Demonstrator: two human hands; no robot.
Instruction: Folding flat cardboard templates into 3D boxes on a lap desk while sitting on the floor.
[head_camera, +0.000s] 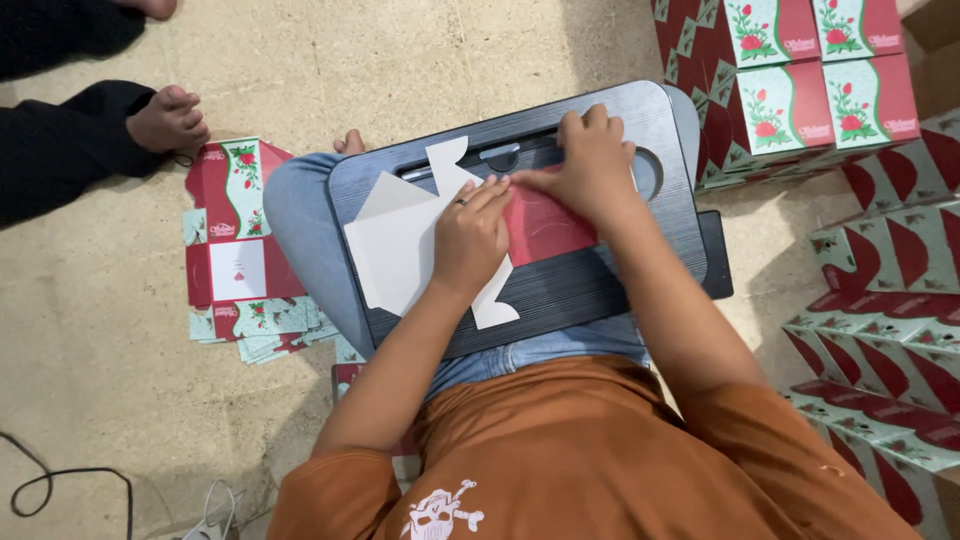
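A flat cardboard box blank (400, 240), white on its inner face and red on the folded-over part (545, 230), lies on a dark lap tray (600, 290) across my knees. My left hand (470, 235) presses flat on the blank's middle, with a ring on one finger. My right hand (590, 160) pushes down on the red folded flap near the tray's far edge. Both hands touch the same blank along the fold.
A pile of unfolded red and green flower-print blanks (240, 250) lies on the floor at left. Assembled boxes (800, 80) stack at top right, with flattened ones (890, 300) along the right. Another person's bare foot (165, 120) is at upper left. A black cable (50, 485) runs at lower left.
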